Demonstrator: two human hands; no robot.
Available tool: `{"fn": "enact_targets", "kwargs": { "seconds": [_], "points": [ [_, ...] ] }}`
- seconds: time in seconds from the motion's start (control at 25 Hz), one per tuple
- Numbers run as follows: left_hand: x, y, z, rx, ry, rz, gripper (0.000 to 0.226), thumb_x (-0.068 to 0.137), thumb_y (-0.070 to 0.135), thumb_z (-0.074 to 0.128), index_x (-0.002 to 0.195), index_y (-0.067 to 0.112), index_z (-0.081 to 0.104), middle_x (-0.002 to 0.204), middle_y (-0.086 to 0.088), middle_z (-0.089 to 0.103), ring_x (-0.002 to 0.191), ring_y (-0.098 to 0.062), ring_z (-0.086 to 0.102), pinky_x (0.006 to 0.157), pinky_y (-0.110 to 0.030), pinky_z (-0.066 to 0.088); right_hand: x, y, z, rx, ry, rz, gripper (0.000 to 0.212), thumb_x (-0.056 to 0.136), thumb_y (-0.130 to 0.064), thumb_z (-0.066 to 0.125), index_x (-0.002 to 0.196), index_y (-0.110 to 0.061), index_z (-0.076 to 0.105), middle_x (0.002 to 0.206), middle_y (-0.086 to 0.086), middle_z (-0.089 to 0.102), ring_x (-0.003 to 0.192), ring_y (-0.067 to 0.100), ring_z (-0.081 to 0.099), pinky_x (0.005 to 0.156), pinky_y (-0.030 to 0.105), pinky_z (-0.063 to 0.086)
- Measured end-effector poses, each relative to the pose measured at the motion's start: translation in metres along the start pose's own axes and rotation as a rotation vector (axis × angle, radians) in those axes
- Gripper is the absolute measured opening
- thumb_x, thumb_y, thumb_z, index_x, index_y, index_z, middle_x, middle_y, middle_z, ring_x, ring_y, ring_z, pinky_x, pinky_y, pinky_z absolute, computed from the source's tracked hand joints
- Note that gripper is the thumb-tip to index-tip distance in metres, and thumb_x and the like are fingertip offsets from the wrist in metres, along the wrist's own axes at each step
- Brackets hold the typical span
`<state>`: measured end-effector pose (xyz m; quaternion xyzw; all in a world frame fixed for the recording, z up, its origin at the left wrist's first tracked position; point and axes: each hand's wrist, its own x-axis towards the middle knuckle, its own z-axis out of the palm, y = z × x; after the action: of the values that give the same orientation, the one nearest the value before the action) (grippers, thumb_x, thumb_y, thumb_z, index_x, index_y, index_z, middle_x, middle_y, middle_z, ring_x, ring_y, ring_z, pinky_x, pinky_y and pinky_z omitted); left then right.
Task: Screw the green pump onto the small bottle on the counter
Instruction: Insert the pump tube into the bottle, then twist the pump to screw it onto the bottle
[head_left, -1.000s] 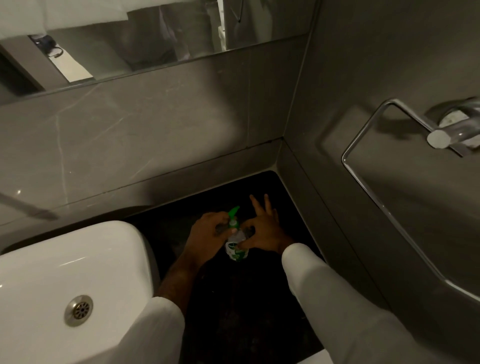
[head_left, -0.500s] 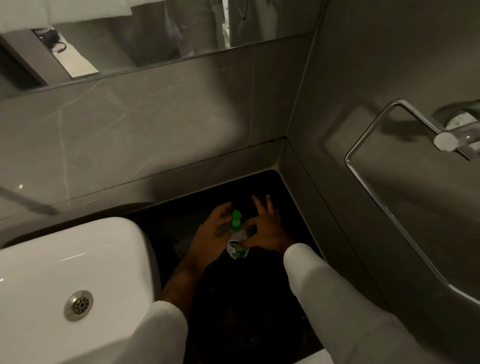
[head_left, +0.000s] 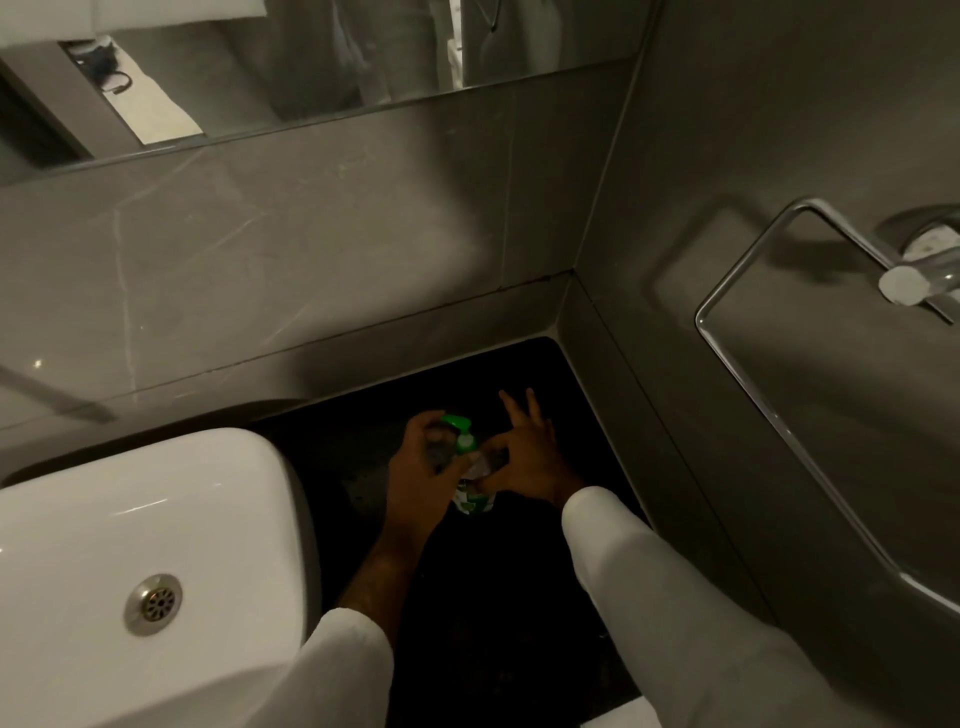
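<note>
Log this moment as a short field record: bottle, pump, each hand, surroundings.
bottle: small clear bottle with green-and-white label, upright on the black counter
pump: green plastic pump, on the bottle's neck
left hand: fingers around the pump
right hand: pinching the bottle's shoulder, two fingers raised
sink: white ceramic basin, left of the bottle

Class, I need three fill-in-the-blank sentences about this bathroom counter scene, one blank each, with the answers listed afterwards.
1. The pump on the bottle is coloured ____.
2. The bottle stands on a counter that is ____ in colour.
3. The white sink lies on the same side as the person's ____ hand.
4. The right hand pinches the bottle's ____.

Answers: green; black; left; neck
</note>
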<state>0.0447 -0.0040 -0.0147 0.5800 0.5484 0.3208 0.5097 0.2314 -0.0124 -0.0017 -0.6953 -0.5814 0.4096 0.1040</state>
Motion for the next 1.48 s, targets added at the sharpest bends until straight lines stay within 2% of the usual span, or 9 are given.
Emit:
{"fn": "enact_targets", "kwargs": {
  "seconds": [0.16, 0.28, 0.44, 0.56, 0.64, 0.72, 0.96, 1.28, 1.48],
  "points": [
    [-0.002, 0.001, 0.003, -0.024, -0.086, 0.000, 0.073, 0.090, 0.012, 0.073, 0.150, 0.032, 0.037, 0.145, 0.011, 0.051, 0.135, -0.010, 0.051, 0.107, -0.032, 0.048, 0.000, 0.001, 0.000, -0.002, -0.002, 0.004, 0.048, 0.065, -0.048, 0.088, 0.104, -0.023, 0.079, 0.172, -0.007, -0.007, 0.157, 0.032, -0.018, 0.127, 0.058, 0.005],
    [0.001, 0.011, 0.006, 0.006, 0.025, -0.013, 0.054, 0.081, 0.028, 0.082, 0.120, 0.050, 0.053, 0.115, 0.022, 0.067, 0.110, -0.004, 0.067, 0.081, -0.009, 0.053, -0.001, -0.003, 0.001, 0.060, -0.005, 0.090, 0.079, 0.061, -0.048, 0.091, 0.131, -0.021, 0.067, 0.172, -0.006, -0.012, 0.158, 0.035, -0.010, 0.127, 0.056, 0.014],
    [0.003, 0.009, 0.003, -0.041, -0.146, 0.032, 0.074, 0.081, 0.030, 0.074, 0.148, 0.032, 0.040, 0.142, 0.016, 0.051, 0.128, 0.001, 0.053, 0.098, -0.014, 0.049, 0.000, -0.004, -0.003, 0.018, -0.025, 0.041, 0.060, 0.064, -0.047, 0.090, 0.114, -0.018, 0.075, 0.173, -0.005, -0.007, 0.159, 0.032, -0.014, 0.128, 0.055, 0.009],
    [0.000, 0.015, 0.003, 0.024, -0.012, 0.000, 0.059, 0.077, 0.038, 0.082, 0.122, 0.057, 0.050, 0.117, 0.026, 0.063, 0.108, 0.008, 0.063, 0.078, -0.002, 0.049, -0.001, -0.003, 0.000, 0.101, -0.018, 0.100, 0.083, 0.061, -0.043, 0.093, 0.135, -0.019, 0.064, 0.173, -0.003, -0.010, 0.159, 0.036, -0.007, 0.127, 0.055, 0.017],
    [0.002, 0.006, -0.001, 0.005, -0.038, 0.008, 0.061, 0.086, 0.017, 0.078, 0.119, 0.060, 0.050, 0.115, 0.030, 0.066, 0.110, 0.001, 0.066, 0.083, -0.008, 0.054, -0.001, 0.000, 0.001, 0.088, -0.004, 0.059, 0.069, 0.062, -0.042, 0.092, 0.122, -0.017, 0.072, 0.173, -0.003, -0.006, 0.159, 0.036, -0.008, 0.127, 0.055, 0.016],
    [0.001, -0.004, -0.004, -0.051, -0.133, -0.001, 0.069, 0.091, 0.005, 0.071, 0.139, 0.047, 0.046, 0.127, 0.032, 0.062, 0.122, -0.001, 0.062, 0.096, -0.018, 0.054, -0.001, 0.004, 0.000, 0.038, -0.007, 0.015, 0.047, 0.064, -0.042, 0.091, 0.102, -0.019, 0.079, 0.173, -0.003, -0.002, 0.159, 0.035, -0.012, 0.127, 0.056, 0.012],
    [-0.005, 0.003, 0.004, -0.023, 0.004, 0.066, 0.045, 0.086, 0.025, 0.079, 0.115, 0.050, 0.056, 0.114, 0.024, 0.070, 0.103, 0.004, 0.069, 0.078, -0.013, 0.058, 0.001, 0.004, 0.007, 0.068, 0.017, 0.030, 0.061, 0.063, -0.043, 0.092, 0.116, -0.018, 0.075, 0.173, -0.003, -0.003, 0.159, 0.036, -0.005, 0.127, 0.054, 0.016],
    [-0.005, 0.001, -0.001, -0.127, -0.253, 0.003, 0.063, 0.093, 0.021, 0.071, 0.145, 0.040, 0.043, 0.135, 0.022, 0.060, 0.125, 0.001, 0.059, 0.091, -0.011, 0.052, 0.000, 0.007, -0.004, -0.033, 0.037, -0.135, 0.038, 0.071, -0.042, 0.086, 0.103, -0.022, 0.080, 0.171, -0.001, 0.016, 0.159, 0.032, -0.003, 0.125, 0.059, 0.013],
    [-0.011, 0.004, 0.006, 0.246, 0.096, 0.102, 0.031, 0.073, 0.046, 0.082, 0.092, 0.036, 0.060, 0.091, 0.022, 0.063, 0.080, 0.000, 0.063, 0.068, -0.023, 0.055, -0.001, 0.000, -0.002, 0.022, 0.057, -0.093, 0.048, 0.068, -0.033, 0.090, 0.112, -0.019, 0.077, 0.171, 0.004, 0.013, 0.158, 0.038, 0.007, 0.125, 0.060, 0.016]
  ]
}}
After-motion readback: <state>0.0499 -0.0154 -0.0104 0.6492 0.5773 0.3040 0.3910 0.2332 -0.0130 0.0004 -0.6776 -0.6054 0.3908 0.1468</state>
